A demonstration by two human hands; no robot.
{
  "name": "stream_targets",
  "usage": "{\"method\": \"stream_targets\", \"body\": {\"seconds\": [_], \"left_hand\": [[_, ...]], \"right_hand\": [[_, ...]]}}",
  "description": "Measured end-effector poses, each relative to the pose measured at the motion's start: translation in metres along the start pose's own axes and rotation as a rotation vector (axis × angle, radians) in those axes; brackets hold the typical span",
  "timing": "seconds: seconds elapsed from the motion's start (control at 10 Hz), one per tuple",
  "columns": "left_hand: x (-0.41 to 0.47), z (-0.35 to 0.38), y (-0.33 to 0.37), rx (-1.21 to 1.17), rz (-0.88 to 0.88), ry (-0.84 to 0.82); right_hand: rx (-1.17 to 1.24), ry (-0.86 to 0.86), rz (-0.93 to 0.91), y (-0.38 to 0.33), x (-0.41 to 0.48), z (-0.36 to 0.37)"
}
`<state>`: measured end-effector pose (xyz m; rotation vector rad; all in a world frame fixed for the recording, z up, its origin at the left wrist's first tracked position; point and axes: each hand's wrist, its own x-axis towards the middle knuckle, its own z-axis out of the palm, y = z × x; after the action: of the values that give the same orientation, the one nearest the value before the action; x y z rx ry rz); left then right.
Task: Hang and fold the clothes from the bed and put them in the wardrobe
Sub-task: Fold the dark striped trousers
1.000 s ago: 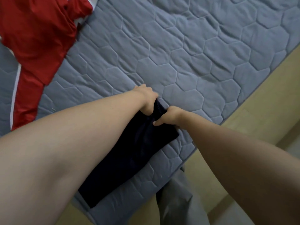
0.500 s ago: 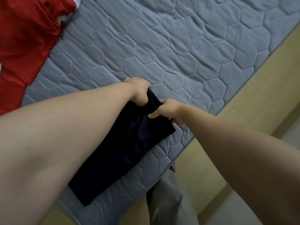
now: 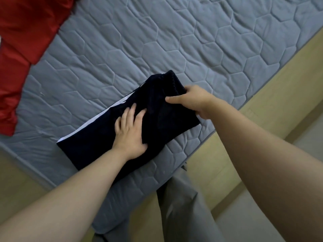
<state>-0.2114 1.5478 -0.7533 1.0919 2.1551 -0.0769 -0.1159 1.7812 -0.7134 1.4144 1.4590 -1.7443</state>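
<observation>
Navy trousers [image 3: 90, 145] fold best with the left grip [image 3: 130, 135] flat and released as anchor while the right grip [image 3: 194, 100], clasping the waistband [image 3: 173, 81], draws it over squarely.

bed [image 3: 157, 41] grey quilted | on it: dark folded garment [image 3: 97, 142], red clothes [image 3: 22, 32]

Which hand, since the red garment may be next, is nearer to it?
Left. The left hand lies flat on the dark trousers, on the side toward the red garment; the right hand grips their waistband end, farther off.
</observation>
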Motion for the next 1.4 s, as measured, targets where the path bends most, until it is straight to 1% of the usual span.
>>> {"method": "stream_targets", "body": {"seconds": [0.1,0.2,0.3,0.4,0.5,0.6,0.7,0.8,0.9,1.0,1.1,1.2,1.3,1.4], "left_hand": [[0.005,0.006,-0.008,0.023,0.011,-0.044],[0.011,-0.004,-0.013,-0.067,0.037,-0.046],[0.002,-0.027,-0.023,-0.527,-0.054,0.051],[-0.021,-0.048,-0.038,-1.082,-0.294,0.001],[-0.048,-0.054,-0.068,-1.755,-0.554,-0.042],[-0.079,-0.059,-0.108,-2.173,-0.793,0.030],[-0.099,-0.064,-0.143,-2.003,-0.795,-0.080],[-0.111,-0.052,-0.182,-2.032,-0.734,-0.132],[-0.124,-0.044,-0.201,-1.810,-0.767,-0.057],[-0.128,-0.040,-0.212,-1.662,-0.714,-0.123],[-0.125,-0.040,-0.207,-1.536,-0.737,-0.055],[-0.113,-0.035,-0.194,-1.432,-0.688,0.115],[-0.100,-0.023,-0.190,-1.381,-0.694,0.200],[-0.091,-0.008,-0.201,-1.357,-0.755,0.287]], "right_hand": [[-0.071,0.069,-0.110,-0.009,-0.029,0.027],[-0.242,0.235,-0.214,-0.016,-0.058,0.067],[-0.311,0.330,-0.279,-0.017,-0.085,0.112],[-0.393,0.342,-0.356,-0.019,-0.109,0.157],[-0.490,0.307,-0.419,-0.018,-0.132,0.207],[-0.634,0.248,-0.473,-0.010,-0.141,0.259],[-0.727,0.186,-0.473,0.001,-0.138,0.309],[-0.783,0.200,-0.444,0.013,-0.120,0.349],[-0.857,0.212,-0.396,0.026,-0.094,0.374],[-0.900,0.176,-0.412,0.043,-0.081,0.389],[-0.867,0.113,-0.453,0.058,-0.081,0.395],[-0.773,0.117,-0.482,0.071,-0.085,0.396],[-0.622,0.131,-0.476,0.082,-0.087,0.397],[-0.399,0.110,-0.355,0.083,-0.083,0.397]]}}
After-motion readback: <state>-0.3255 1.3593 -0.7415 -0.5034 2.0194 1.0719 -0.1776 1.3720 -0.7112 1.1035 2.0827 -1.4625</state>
